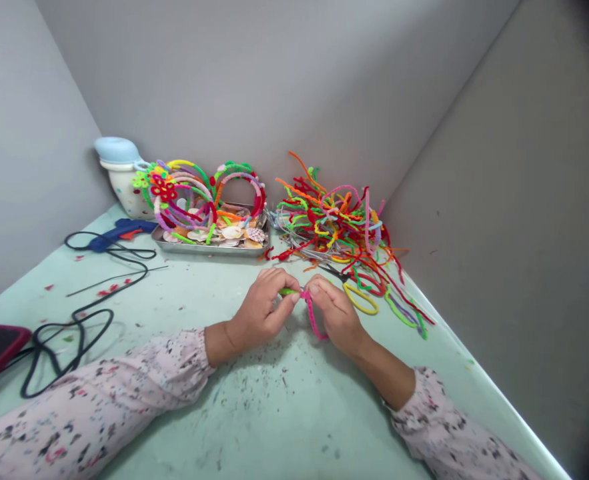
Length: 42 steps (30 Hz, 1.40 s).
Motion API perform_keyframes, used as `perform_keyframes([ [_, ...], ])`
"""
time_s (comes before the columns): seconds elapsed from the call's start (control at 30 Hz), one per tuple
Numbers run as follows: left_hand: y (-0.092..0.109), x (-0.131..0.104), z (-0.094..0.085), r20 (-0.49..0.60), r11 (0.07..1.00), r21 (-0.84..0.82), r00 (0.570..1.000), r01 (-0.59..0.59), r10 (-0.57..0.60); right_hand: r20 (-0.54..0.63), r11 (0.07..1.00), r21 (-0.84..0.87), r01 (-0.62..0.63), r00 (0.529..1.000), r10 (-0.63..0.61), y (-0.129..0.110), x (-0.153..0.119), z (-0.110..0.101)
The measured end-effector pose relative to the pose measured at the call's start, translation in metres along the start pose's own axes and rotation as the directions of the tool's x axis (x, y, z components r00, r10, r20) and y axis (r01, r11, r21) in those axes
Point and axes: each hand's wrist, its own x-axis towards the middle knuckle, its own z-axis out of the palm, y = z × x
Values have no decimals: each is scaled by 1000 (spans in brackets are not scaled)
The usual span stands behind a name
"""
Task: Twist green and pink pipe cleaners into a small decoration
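Left fingers [287,307] are pinching the green stem [288,291], right fingers [320,291] the pink stem [312,321] drooping between; slack pinching could be letting either slip.

Pink marks the fuzzy stem [311,315]; the bench [274,427] is pale green with dark flecks. Sleeves [129,387] show a dark-and-pink print on pale pink. The scissors [345,277] have yellow and red loops.
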Motion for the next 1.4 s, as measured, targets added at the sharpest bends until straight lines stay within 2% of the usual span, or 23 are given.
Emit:
perform_keyframes([
  [0.67, 0, 0, 0, 0, 1000, 7, 1000, 13, -13, -8, 999, -32, 43, 999, -43, 0, -1, 2],
  [0.83, -3, -1, -1, -37, 997, -36, 997, 65, -67, -56, 990, -13, 143, 988, -143, 5, -2, -1],
  [1.03, -6, -1, -1, -66, 993, -54, 991, 109, -112, -55, 950, -160, 268, 959, -279, 10, -3, -4],
  [1.4, -5, 3, -1, -69, 997, 33, 995, 75, -72, -71, 878, -369, 303, 933, -352, 12, -4, 0],
])
